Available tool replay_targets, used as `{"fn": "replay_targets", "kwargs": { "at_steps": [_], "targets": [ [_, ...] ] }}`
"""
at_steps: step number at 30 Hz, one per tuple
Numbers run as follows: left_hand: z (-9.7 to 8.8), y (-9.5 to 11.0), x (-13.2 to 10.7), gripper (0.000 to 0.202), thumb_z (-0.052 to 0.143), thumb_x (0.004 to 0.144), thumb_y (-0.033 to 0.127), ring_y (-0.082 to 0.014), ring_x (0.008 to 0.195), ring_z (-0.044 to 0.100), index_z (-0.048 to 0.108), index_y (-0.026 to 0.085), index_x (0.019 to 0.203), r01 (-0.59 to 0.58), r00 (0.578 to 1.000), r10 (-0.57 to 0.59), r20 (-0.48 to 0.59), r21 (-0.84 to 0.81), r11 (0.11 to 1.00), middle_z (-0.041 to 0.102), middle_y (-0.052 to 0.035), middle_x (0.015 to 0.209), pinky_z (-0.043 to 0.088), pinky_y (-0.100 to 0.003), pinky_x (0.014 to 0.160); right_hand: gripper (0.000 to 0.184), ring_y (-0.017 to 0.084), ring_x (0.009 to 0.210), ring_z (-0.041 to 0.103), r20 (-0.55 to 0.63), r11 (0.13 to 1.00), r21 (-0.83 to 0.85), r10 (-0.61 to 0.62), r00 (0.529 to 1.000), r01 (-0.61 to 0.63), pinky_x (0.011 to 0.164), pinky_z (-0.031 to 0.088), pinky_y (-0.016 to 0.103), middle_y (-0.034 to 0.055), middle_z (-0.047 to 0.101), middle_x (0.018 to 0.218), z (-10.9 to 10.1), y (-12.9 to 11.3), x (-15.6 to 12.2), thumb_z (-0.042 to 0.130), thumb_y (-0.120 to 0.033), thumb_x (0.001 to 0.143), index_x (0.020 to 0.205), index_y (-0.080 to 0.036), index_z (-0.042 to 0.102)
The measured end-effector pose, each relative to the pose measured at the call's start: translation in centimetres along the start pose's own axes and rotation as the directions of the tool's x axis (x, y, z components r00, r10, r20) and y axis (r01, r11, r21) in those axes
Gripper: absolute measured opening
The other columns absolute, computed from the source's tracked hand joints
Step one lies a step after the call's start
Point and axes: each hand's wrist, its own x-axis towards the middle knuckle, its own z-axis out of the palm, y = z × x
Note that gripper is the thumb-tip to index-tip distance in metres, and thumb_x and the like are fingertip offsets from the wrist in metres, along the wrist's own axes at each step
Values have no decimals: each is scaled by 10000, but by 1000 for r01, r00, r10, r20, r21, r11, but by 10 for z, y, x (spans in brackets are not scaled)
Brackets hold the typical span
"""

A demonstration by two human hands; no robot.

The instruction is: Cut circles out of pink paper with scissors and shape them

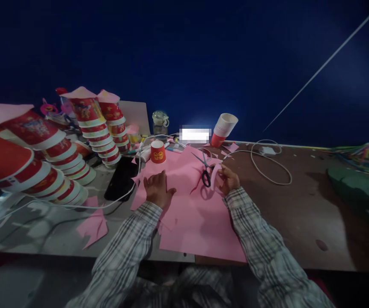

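Note:
My left hand (157,188) lies flat on a large sheet of pink paper (200,222), its fingers spread and nothing in it. My right hand (230,179), closed at the sheet's right edge, pinches a small curved piece of pink paper (215,177). Just left of that piece is a pair of scissors (206,174) with black handles, blades apart and pointing to the far left; whether any finger touches them I cannot tell. Beyond my left hand a red paper cup (158,152) stands at the sheet's far edge.
Towers of red paper cups (91,124) with pink paper tops crowd the left. A black phone (120,179) lies beside a white cable. Stacked white cups (225,125) and a glass jar (160,124) stand at the back. Pink scraps (93,226) lie front left; a green object (351,192) sits right.

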Motion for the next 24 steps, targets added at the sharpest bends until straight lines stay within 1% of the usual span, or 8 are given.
{"fn": "replay_targets", "kwargs": {
  "at_steps": [4, 8, 11, 12, 14, 18, 20, 24],
  "targets": [
    [1, 1, 3, 620, 675, 744, 355, -336, 1105, 543, 493, 147, 1299, 14, 1000, -14, 11, 11, 1000, 630, -162, 1157, 306, -506, 1017, 195, 181, 629, 686, 13, 998, 44, 51, 999, -52, 557, 580, 279, 7, 715, 684, 0, 9, 3, 654, -209, 581, 775, -199, 682],
    [1, 2, 6, 246, 581, 791, 226, -261, 947, 608, 640, 176, 1024, 13, 999, -12, 31, -55, 998, 692, -81, 935, 348, -425, 923, 205, 156, 627, 678, -6, 989, 148, 26, 1000, -25, 605, 589, 265, -2, 711, 680, -3, 9, 7, 668, -187, 550, 755, -197, 676],
    [-15, 4, 6, 138, 534, 808, 159, -224, 859, 620, 659, 172, 865, -3, 993, -8, -119, -97, 995, 687, -55, 835, 344, -410, 897, 137, 172, 672, 675, 3, 975, 220, -11, 1000, 10, 729, 605, 354, 6, 709, 693, -5, 1, 7, 677, -208, 548, 681, -207, 643],
    [-24, 5, 4, 153, 534, 811, 151, -217, 846, 614, 664, 175, 888, -47, 967, 22, -253, -94, 995, 682, -52, 837, 330, -417, 917, 114, 179, 686, 672, 9, 971, 238, -22, 1000, 19, 777, 598, 404, 6, 709, 702, -5, -3, 6, 672, -215, 561, 666, -213, 629],
    [-46, 9, -2, 143, 545, 829, 169, -210, 810, 589, 680, 186, 873, -151, 848, 130, -513, 1, 989, 655, -46, 779, 288, -443, 960, 91, 174, 670, 653, 16, 957, 286, -59, 998, 52, 839, 572, 475, -1, 699, 708, -7, -10, 6, 652, -222, 577, 654, -222, 605],
    [-78, 20, -14, 167, 580, 845, 136, -184, 804, 552, 701, 235, 905, -271, 596, 354, -721, 234, 934, 634, -36, 791, 236, -467, 1019, 90, 103, 524, 518, 6, 921, 362, -156, 988, 143, 821, 561, 439, -10, 644, 707, -15, -24, 7, 623, -265, 592, 663, -217, 595],
    [-77, 27, -17, 168, 592, 845, 122, -179, 817, 537, 698, 244, 891, -346, 564, 459, -686, 308, 886, 625, -32, 797, 259, -455, 1029, 100, 87, 508, 460, 6, 895, 404, -206, 979, 186, 787, 555, 403, -3, 620, 731, -20, -29, 7, 624, -307, 624, 653, -218, 590],
    [-41, 33, -17, 180, 532, 875, 108, -174, 812, 531, 678, 200, 825, -614, 657, 680, -326, 292, 734, 617, -44, 799, 370, -418, 1011, 150, 85, 549, 440, 34, 845, 464, -318, 947, 267, 726, 528, 339, 7, 598, 787, -30, -39, 7, 648, -367, 661, 657, -228, 592]
  ]
}}
